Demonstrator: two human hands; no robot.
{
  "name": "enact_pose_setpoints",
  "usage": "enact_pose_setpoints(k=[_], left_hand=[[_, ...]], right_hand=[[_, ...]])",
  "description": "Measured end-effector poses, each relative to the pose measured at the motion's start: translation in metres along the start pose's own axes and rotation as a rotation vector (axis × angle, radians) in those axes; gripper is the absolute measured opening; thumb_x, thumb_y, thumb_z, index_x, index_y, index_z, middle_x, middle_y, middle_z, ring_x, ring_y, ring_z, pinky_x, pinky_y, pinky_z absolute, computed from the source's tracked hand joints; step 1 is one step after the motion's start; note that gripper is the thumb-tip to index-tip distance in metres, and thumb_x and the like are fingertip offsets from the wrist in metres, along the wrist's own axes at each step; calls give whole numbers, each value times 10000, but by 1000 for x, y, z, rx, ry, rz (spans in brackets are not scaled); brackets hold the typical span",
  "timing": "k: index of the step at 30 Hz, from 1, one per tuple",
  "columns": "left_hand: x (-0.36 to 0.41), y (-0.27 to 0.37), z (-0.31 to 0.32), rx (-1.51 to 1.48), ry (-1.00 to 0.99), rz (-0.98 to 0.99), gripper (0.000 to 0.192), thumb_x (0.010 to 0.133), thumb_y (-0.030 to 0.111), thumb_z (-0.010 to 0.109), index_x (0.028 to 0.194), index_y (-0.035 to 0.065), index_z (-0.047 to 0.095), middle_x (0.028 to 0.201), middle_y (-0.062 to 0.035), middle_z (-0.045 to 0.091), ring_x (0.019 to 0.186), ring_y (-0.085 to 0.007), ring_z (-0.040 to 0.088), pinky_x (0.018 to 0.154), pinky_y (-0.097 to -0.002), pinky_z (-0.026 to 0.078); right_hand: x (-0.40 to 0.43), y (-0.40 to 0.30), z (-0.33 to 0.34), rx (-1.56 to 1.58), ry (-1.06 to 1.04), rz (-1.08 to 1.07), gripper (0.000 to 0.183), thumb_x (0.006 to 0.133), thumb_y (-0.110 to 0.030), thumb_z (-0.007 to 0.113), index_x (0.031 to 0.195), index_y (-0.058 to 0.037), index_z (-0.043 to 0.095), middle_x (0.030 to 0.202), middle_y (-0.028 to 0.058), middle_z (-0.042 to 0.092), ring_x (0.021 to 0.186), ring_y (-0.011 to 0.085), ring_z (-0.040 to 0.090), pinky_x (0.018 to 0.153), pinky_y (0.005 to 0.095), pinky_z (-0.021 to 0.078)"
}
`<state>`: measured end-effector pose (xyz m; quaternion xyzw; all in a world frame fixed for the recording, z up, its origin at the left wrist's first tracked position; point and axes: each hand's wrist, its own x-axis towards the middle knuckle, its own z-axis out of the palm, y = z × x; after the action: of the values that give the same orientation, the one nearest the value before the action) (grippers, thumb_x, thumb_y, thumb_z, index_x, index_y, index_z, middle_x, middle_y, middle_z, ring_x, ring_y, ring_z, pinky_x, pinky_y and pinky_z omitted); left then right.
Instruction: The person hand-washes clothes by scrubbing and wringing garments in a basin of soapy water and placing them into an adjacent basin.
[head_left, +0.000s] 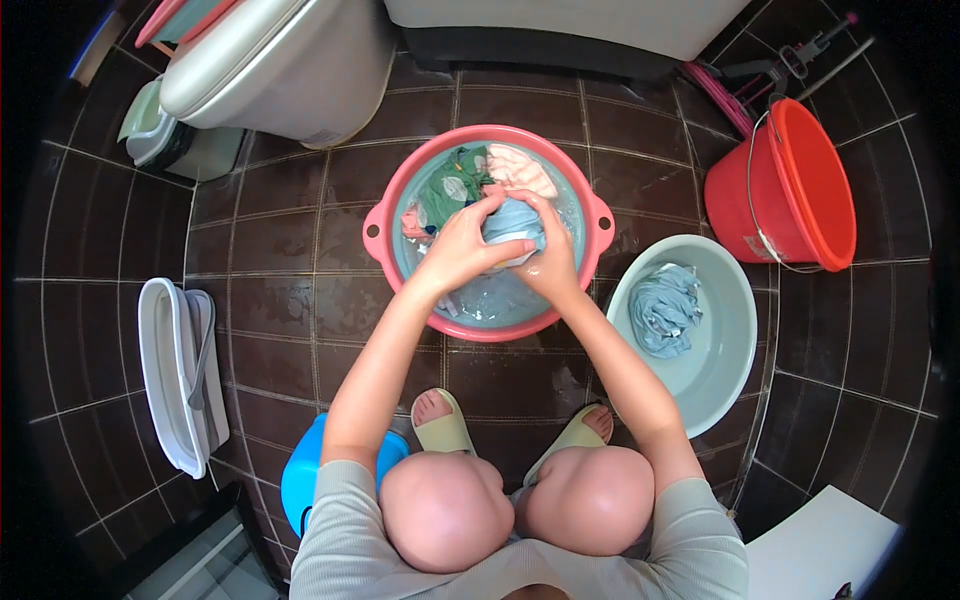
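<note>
Both my hands grip a bunched light-blue cloth (513, 222) over the middle of a round basin (495, 333) with a pink rim and side handles. My left hand (466, 246) presses it from the left, and my right hand (553, 259) cups it from the right. Sudsy water (495, 300) fills the basin's lower part. Around the far side of the basin lie a green patterned garment (454, 187), a pale pink striped cloth (520, 169) and a small pink cloth piece (412, 223). What lies beneath my hands is hidden.
At the right stands a pale green tub (716, 367) with a twisted light-blue garment (666, 309) inside. Behind it, a red bucket (765, 187) leans tilted. A toilet (300, 67) and a bin (202, 150) occupy the far left. A collapsible basin (176, 375) rests against the left wall.
</note>
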<state>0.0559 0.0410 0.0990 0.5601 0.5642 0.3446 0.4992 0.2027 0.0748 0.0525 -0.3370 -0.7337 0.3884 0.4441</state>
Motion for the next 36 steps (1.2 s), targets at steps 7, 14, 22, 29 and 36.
enact_pose_setpoints(k=[7, 14, 22, 29, 36], left_hand=[[-12, -69, -29, -176, 113, -12, 869, 543, 165, 743, 1318, 137, 350, 1298, -85, 365, 1236, -261, 327, 1021, -431, 281], [-11, -121, 5, 203, 113, 134, 1086, 451, 243, 832, 1359, 78, 259, 1364, -138, 320, 1264, -304, 309, 1042, -389, 248], [-7, -91, 51, -605, 470, -75, 535, 707, 154, 707, 1173, -4, 497, 1129, -101, 569, 1040, -193, 529, 896, -312, 404], [-5, -93, 36, -1349, 421, -211, 595, 664, 90, 407, 1253, 5, 424, 1228, -123, 502, 1079, -255, 522, 969, -386, 387], [-2, -84, 33, -1563, 351, -6, 625, 651, 146, 393, 1259, 4, 422, 1244, -160, 485, 1113, -297, 495, 981, -416, 370]], right_hand=[[-6, 35, 5, 444, 266, 230, 444, 647, 25, 608, 1068, -34, 479, 983, 53, 540, 935, 124, 515, 842, 257, 407], [12, -9, 16, 1169, 347, 749, 395, 868, -271, 397, 1197, -63, 466, 1199, 74, 519, 1070, 235, 516, 935, 389, 403], [26, -34, 16, 1535, 614, 992, 443, 887, -340, 343, 1173, -37, 494, 1218, 134, 506, 1130, 292, 470, 989, 448, 349], [-53, 20, 12, 1199, 547, 868, 405, 842, -203, 472, 1212, -40, 438, 1227, 101, 489, 1155, 253, 438, 996, 459, 320], [-85, 12, 21, 1663, 22, 778, 626, 777, -433, 595, 1276, -111, 396, 1283, 77, 444, 1230, 276, 364, 1031, 465, 252]])
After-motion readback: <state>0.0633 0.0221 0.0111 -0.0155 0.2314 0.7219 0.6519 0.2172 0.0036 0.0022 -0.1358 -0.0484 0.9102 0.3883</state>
